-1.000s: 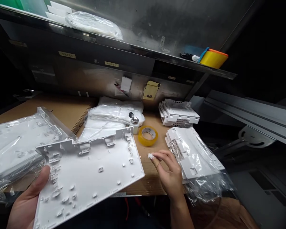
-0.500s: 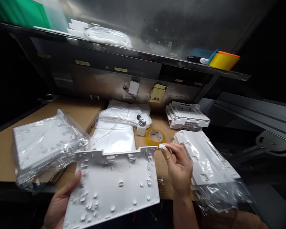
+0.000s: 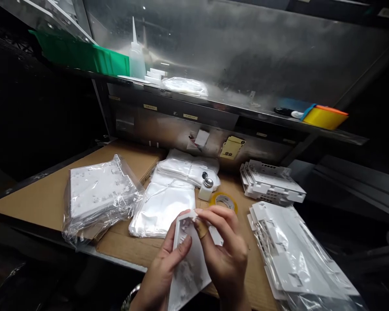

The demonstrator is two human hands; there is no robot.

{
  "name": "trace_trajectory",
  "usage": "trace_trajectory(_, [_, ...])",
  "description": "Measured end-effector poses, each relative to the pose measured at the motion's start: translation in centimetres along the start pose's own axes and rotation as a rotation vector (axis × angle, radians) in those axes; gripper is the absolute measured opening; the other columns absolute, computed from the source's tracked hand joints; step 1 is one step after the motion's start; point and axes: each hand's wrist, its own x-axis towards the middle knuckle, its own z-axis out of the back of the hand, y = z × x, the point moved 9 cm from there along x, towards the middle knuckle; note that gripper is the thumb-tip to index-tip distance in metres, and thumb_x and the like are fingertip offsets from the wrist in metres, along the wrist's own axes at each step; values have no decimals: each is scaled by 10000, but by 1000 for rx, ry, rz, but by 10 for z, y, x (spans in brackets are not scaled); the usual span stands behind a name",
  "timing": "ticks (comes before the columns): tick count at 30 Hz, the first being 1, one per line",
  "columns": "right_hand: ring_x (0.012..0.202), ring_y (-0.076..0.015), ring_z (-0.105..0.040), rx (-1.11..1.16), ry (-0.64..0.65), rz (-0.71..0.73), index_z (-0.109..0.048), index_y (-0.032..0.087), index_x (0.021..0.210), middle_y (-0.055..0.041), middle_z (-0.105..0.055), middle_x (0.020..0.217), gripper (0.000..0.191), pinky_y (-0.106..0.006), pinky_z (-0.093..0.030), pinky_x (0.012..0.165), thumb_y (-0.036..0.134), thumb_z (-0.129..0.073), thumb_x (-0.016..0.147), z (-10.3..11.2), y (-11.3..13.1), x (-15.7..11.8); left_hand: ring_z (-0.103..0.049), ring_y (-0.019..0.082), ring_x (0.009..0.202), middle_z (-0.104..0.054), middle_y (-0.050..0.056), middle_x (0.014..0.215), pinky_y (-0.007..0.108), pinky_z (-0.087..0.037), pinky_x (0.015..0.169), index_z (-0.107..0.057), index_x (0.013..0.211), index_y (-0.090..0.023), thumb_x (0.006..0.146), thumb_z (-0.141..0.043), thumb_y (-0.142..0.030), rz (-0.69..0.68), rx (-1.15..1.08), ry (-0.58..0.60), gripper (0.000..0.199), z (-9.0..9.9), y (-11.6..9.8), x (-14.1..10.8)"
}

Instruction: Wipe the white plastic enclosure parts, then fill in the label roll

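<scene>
My left hand (image 3: 168,255) is closed round the edge of a white moulded plastic panel (image 3: 189,272), with its thumb on the inner face. The panel is tilted up on its side, and clips and posts line that face. My right hand (image 3: 225,246), with a tan bandage on one digit, pinches at the panel's upper corner. A small white piece (image 3: 193,215) shows at those fingertips; its kind is hard to make out. Just behind the right hand lies a roll of yellow tape (image 3: 231,202), partly covered by it.
A bagged stack of white panels (image 3: 97,190) lies left on cardboard (image 3: 48,194). Clear plastic bags (image 3: 164,211) and a white pump bottle (image 3: 205,192) are mid-table. More panels (image 3: 298,250) lie right. Above, a shelf holds a green bin (image 3: 84,58) and a yellow container (image 3: 326,117).
The panel has turned from lying nearly flat to standing on its side. My right hand has come from beside the panel onto its upper corner. The view has shifted left and up.
</scene>
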Motion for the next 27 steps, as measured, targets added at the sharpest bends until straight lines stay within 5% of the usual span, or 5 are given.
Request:
trace_trajectory(4, [989,-189,-689,-36,-14,-38,-771,248,1109,-44,-712,1036,197,-334,-574,890,140,-704,959,6,-18,0,-741,314,1169,-735,74,1360,470,-576,1076,-384,1588,-412,910,-794,-259,26,11,-3,806,4,3,2])
trace_trajectory(8, [931,-213,-678,-132,-155,-208,-780,234,1103,-64,-749,1035,192,-352,-553,809,348,-721,959,41,-87,-1,-752,347,1136,-735,122,1350,530,-573,1066,-241,1643,-387,870,-840,-293,30,7,-67,982,30,-16,8])
trace_trajectory(15, [809,-284,-608,-325,1,-657,-774,181,960,-82,-723,817,513,-437,-461,808,613,-791,683,28,-242,-15,-637,446,1304,-652,218,1450,595,-482,1144,-377,1613,-193,931,-685,-592,161,-74,438,848,11,-54,-5])
trace_trajectory(22, [995,-311,-656,-160,-24,-672,-723,199,829,-145,-744,1010,538,-455,-504,923,731,-648,814,24,-206,-39,-604,436,1348,-668,209,1430,596,-435,1176,-471,1557,-152,982,-487,-717,171,-52,433,806,28,-67,-12])
trace_trajectory(27, [971,-315,-761,604,178,-1206,-755,233,1169,-115,-810,1035,612,-448,-605,845,753,-655,864,-7,-162,-103,-625,424,1327,-697,195,1386,576,-461,1149,-514,1523,-165,979,-414,-758,165,66,460,811,25,-64,-9])
